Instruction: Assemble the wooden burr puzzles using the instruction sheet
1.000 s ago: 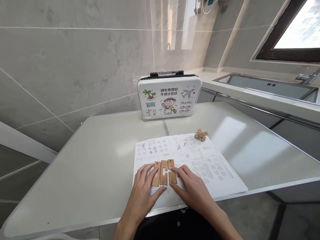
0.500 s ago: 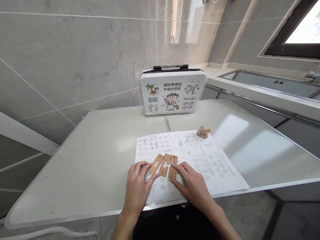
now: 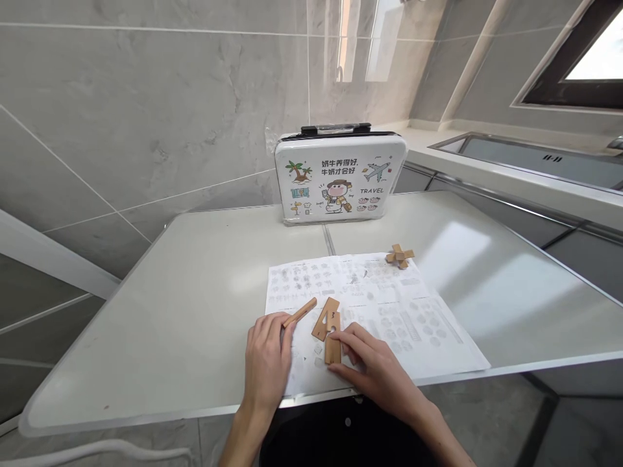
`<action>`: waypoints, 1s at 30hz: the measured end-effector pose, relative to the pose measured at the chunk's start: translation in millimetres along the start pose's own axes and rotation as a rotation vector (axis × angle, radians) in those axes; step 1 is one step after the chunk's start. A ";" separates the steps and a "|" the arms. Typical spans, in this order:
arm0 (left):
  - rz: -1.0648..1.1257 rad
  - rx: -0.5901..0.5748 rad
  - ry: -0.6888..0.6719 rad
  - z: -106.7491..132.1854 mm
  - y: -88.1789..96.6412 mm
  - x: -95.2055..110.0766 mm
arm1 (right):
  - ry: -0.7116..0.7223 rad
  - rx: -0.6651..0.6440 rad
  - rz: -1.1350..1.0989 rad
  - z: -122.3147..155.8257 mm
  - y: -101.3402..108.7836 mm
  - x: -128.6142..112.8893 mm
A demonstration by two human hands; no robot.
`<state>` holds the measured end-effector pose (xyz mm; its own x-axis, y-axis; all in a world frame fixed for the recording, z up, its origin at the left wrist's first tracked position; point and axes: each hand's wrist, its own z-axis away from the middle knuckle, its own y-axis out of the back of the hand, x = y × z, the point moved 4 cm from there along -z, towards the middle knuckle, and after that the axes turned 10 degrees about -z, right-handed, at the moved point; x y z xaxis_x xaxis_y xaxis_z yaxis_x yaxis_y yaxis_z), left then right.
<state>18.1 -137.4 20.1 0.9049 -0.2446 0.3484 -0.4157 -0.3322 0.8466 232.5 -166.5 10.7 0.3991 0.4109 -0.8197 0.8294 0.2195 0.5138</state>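
Three flat wooden puzzle pieces lie on a printed instruction sheet (image 3: 389, 311) near the table's front edge. My left hand (image 3: 267, 363) pinches the near end of one wooden piece (image 3: 300, 312), which is tipped up on its edge. My right hand (image 3: 374, 373) holds a second wooden piece (image 3: 333, 347) between thumb and fingers, flat on the sheet. The third notched piece (image 3: 325, 318) leans against it, just beyond my right fingers. An assembled wooden cross puzzle (image 3: 400, 255) sits at the sheet's far right corner.
A white tin case (image 3: 341, 175) with cartoon travel pictures stands upright against the tiled wall at the back of the white table (image 3: 195, 272). A counter with a steel sink (image 3: 535, 159) runs along the right.
The three pieces lay side by side under both hands. My left hand has pulled the left piece away and tipped it on edge; my right hand has drawn another piece toward me.
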 end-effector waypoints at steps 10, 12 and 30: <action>0.407 -0.237 0.198 1.8 7.1 2.1 | 0.086 -0.224 0.050 -14.7 -5.5 -37.2; 0.433 -0.245 0.178 2.1 7.8 3.4 | 0.077 -0.250 0.060 -15.3 -1.2 -40.2; 0.489 -0.220 0.067 10.0 8.6 6.9 | -0.141 -0.157 -0.363 -9.4 12.7 -30.5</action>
<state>19.8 -151.0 25.7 0.6170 -0.2621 0.7420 -0.7677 0.0067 0.6408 227.2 -168.0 44.6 0.1507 0.1589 -0.9757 0.8607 0.4645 0.2086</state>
